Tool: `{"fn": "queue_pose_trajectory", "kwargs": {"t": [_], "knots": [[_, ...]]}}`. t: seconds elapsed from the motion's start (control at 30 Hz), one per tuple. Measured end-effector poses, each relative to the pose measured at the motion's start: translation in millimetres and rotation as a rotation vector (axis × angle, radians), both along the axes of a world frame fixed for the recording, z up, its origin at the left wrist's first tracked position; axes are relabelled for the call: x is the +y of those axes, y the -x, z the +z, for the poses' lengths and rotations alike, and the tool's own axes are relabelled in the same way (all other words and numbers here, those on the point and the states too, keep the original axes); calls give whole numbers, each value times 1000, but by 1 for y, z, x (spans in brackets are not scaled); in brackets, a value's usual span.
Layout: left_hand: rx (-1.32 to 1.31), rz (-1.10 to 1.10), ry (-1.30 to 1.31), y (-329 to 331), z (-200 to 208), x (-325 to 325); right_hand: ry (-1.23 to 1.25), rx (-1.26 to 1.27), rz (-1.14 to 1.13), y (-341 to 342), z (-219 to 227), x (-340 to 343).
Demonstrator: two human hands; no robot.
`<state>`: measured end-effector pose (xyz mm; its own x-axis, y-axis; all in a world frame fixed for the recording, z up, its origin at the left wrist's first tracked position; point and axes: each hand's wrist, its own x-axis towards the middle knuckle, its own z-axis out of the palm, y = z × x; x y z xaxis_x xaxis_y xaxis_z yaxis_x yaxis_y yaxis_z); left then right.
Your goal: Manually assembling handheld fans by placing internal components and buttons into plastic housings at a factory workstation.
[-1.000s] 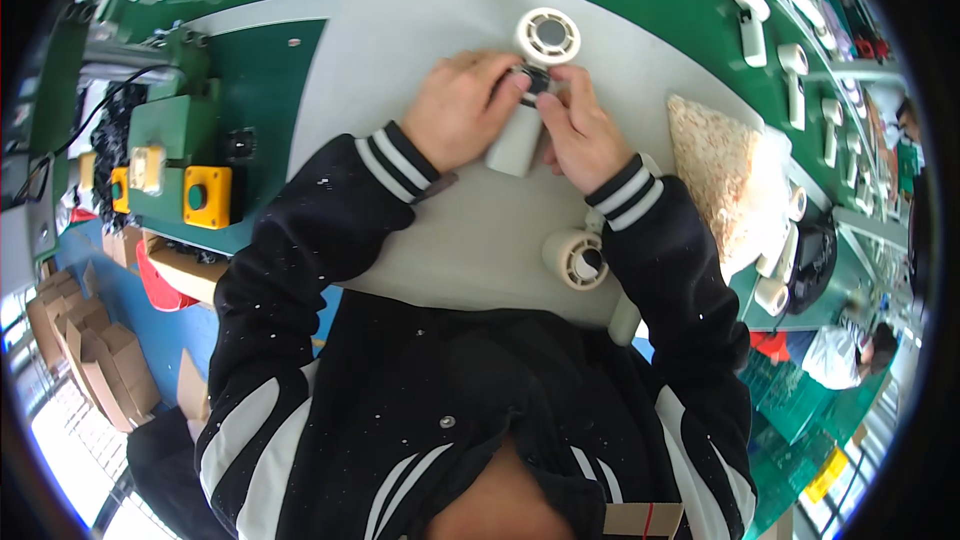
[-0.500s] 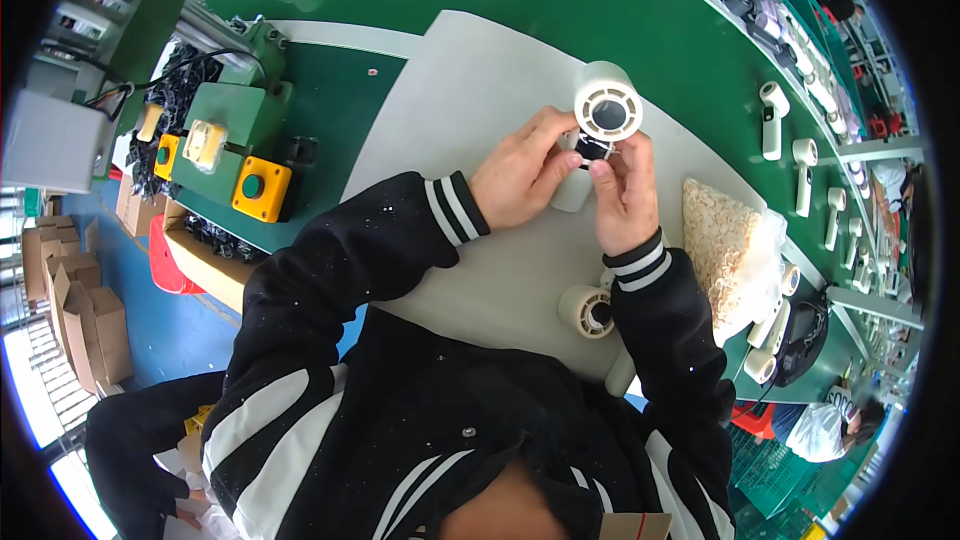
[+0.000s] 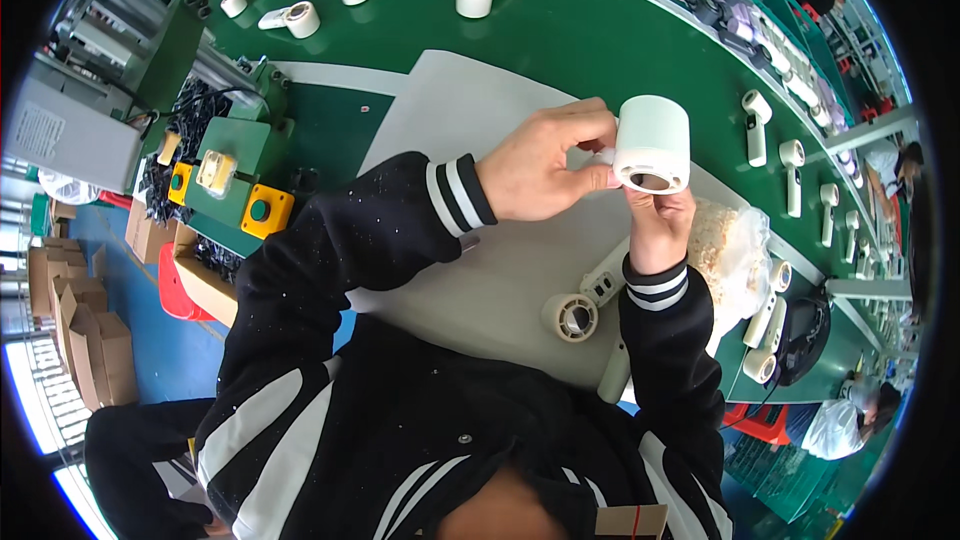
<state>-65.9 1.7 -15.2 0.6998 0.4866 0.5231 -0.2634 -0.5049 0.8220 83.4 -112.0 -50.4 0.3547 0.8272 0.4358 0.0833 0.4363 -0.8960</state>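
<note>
Resembles an assembly workshop, with white fans (image 3: 473,1) near the far edge of the table (image 3: 600,40) and button boxes (image 3: 266,211) at its left.

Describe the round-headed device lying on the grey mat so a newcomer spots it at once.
Find the grey mat, then the right sleeve over its right side. Just left of that sleeve lies the white device, its handle slanting up and right. Unlike the held-up device, it rests on the mat; unlike the pale piece lower in view, it shows a round, slotted head.
</note>
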Motion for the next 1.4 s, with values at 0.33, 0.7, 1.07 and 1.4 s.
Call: {"fn": "queue_pose_trajectory", "kwargs": {"t": [0.33, 0.7, 1.07, 1.4], "knots": [[88, 264, 39, -137, -66, 105, 167, -199, -379, -55, 57, -55], [1023, 1116, -722, -70, -82, 245, 444, -584, -549, -162, 17, -135], [583, 382, -587, 61, -69, 116, 651, -656, -335, -170, 3, -130], [655, 534, -610, 127, -42, 8, 546, -590, -397, -204, 0, -145]]}}
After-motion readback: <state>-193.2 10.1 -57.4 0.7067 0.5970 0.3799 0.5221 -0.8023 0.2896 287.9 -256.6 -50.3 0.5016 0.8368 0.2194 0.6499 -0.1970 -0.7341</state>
